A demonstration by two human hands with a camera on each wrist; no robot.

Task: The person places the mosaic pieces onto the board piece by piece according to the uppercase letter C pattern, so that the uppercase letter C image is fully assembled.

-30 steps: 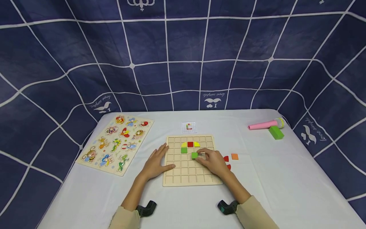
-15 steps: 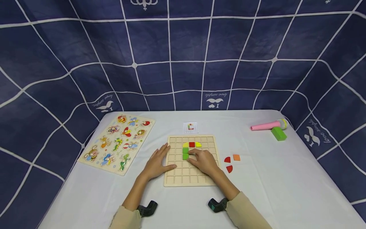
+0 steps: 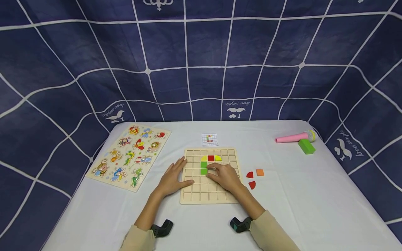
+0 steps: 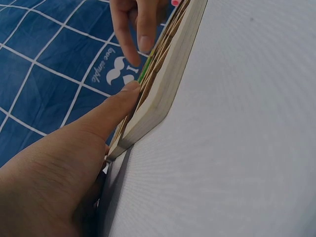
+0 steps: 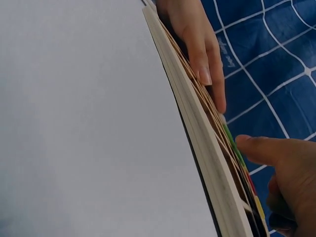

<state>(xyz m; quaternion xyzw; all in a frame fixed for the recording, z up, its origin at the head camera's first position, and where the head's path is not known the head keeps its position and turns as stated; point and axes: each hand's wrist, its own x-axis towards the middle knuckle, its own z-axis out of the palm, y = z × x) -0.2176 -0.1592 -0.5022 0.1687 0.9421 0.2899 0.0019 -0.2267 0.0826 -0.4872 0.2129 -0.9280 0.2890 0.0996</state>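
Note:
A wooden grid board (image 3: pixel 211 198) lies flat on the table. My left hand (image 3: pixel 171 179) rests along its left edge, fingers straight, thumb over the board. Two green squares sit in neighbouring cells, one above the other; the lower green square (image 3: pixel 203 171) is right beside my right hand's fingertips. My right hand (image 3: pixel 224 176) hovers over the board with bent fingers, thumb and index finger parted. In the right wrist view the thumb (image 5: pixel 259 148) shows a small gap from the green strip (image 5: pixel 234 143). Above are a red square (image 3: pixel 210 158) and two yellow pieces, one being this yellow piece (image 3: pixel 218 158).
Right of the board lie two red quarter-round pieces, such as this red piece (image 3: pixel 252 185), and an orange square (image 3: pixel 260 172). A pattern card (image 3: pixel 209 139) lies behind the board. An insect puzzle (image 3: pixel 128 157) is at left; a pink toy microphone (image 3: pixel 292 138) and green block (image 3: pixel 306 146) at right.
My right hand has moved left with a green square, which now lies in the cell below the other green one. The left hand has stayed on the board's edge.

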